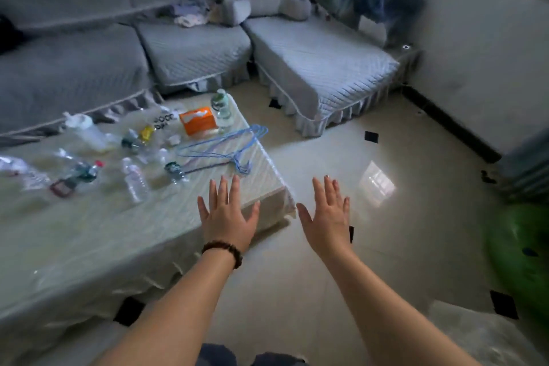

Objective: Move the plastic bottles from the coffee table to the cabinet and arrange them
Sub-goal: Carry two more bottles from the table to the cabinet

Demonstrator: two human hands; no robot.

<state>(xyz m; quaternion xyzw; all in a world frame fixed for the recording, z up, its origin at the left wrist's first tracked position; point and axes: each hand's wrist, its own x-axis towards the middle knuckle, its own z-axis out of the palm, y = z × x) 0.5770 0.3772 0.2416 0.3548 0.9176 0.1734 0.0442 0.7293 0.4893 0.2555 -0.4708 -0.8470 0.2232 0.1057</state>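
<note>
- Over the near corner of the bench (pixel 89 235), the left hand (pixel 227 217) hovers with fingers spread, holding nothing; the right hand (pixel 326 217) hangs likewise empty over the floor.
- Plastic bottles lie scattered ahead and leftward; the nearest clear bottle (pixel 135 180) lies on its side, long axis pointing away.
- Left hand looks nearer.

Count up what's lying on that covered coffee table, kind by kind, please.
Plastic bottles: at least 7 (blur hides the exact number)
Orange tissue box: 1
Bunch of blue hangers: 1 (too tangled to count singly)
Other small bits: too blurred to name
Total: at least 9
</note>
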